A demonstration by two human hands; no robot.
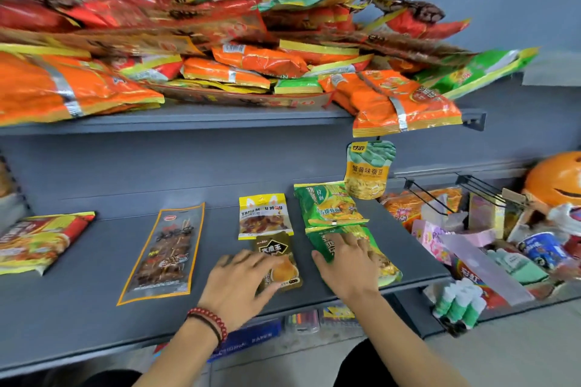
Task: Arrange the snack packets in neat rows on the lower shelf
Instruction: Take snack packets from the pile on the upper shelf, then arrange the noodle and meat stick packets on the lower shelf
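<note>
Lower shelf: The grey metal lower shelf (78,308) carried six flat packets, strung from its left edge to its right end.
Upper heap: Orange, red and green foil bags (220,41) were piled on the shelf above; how many lay buried could not be told.
Left-edge packet: A red-and-yellow plastic noodle packet (37,242) was cut off by the frame.
Skewer packet: The long clear orange-bordered skewer packet (163,253) lay alone mid-shelf. It looked light and floppy, best lifted by both short ends.
Green packets: The rear green noodle packet (330,204) and the front green noodle packet (382,261) sat one behind the other near the right end. Their film looked slick and the contents probably brittle, so sliding suited them better than squeezing.
Small pouches: The yellow snack pouch (264,217) touched the dark olive foil packet (279,258) in front of it.
Hands: The left hand (242,283) lay spread flat on the olive packet, hiding its left side. The right hand (349,264) pressed flat, fingers apart, on the front green packet. Blur hid the thumbs' contact.
</note>
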